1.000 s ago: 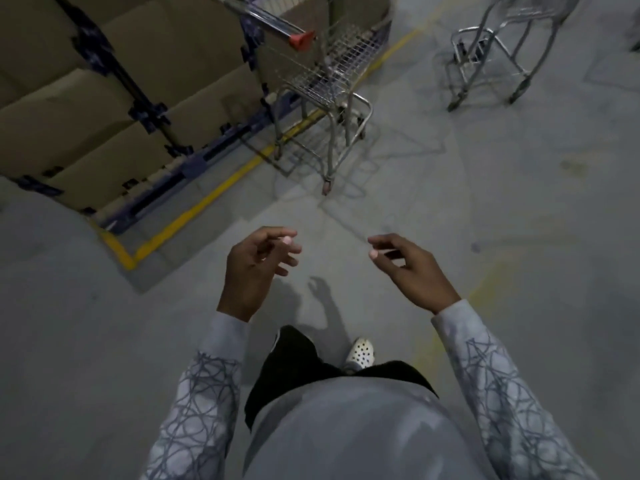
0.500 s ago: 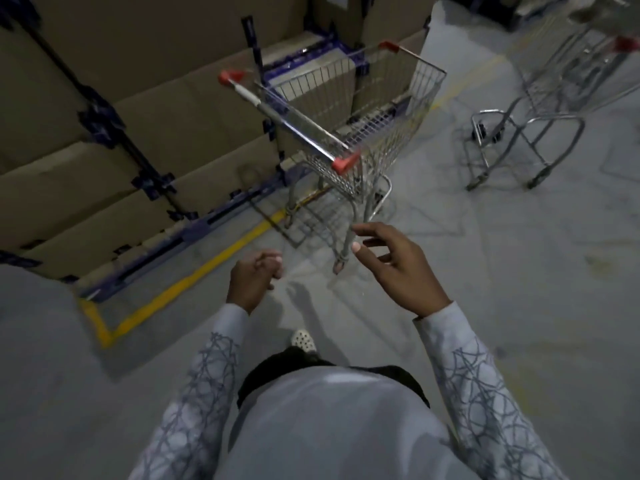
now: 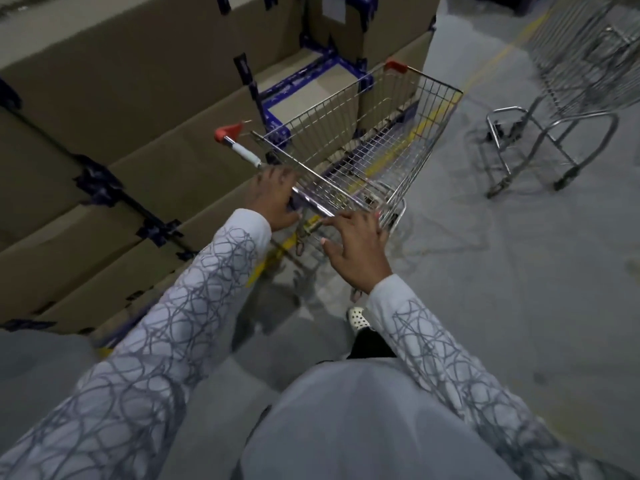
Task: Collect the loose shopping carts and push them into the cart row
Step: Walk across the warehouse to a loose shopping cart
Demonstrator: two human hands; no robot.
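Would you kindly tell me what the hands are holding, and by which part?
Both hold the silver wire shopping cart by its metal handle bar: the left hand near the bar's middle, the right hand near its right end.

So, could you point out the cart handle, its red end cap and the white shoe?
cart handle [image 3: 312,205]: head view, shiny middle stretch of the bar.
red end cap [image 3: 227,132]: head view, middle of the cap.
white shoe [image 3: 356,317]: head view, its perforated toe.
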